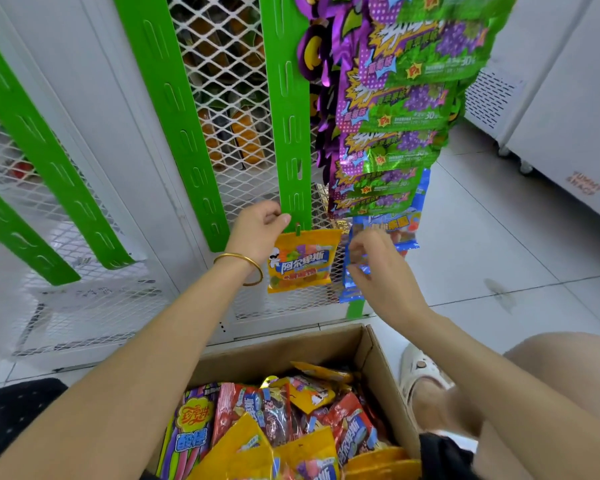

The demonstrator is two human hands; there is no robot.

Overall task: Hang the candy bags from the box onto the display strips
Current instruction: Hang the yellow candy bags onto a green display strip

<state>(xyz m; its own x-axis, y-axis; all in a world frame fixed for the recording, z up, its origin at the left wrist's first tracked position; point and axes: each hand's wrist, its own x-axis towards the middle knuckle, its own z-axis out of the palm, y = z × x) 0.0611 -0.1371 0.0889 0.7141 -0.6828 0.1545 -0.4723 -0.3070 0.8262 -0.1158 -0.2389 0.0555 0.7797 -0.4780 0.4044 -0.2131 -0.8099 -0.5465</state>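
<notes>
From the head camera, a yellow candy bag (300,259) hangs from a hook at the bottom end of a green display strip (286,109) fixed to white wire mesh (219,64). The left hand (257,230), a gold bangle (241,268) on its wrist, has its fingers curled at the strip's lower end, thumb touching the strip just above the bag's top edge. The right hand (381,268) pinches a blue bag (355,268) just beside the yellow one. Purple-and-green bags (406,109) hang above it. Below, an open cardboard box (374,358) on the floor holds more mixed candy bags (284,420).
</notes>
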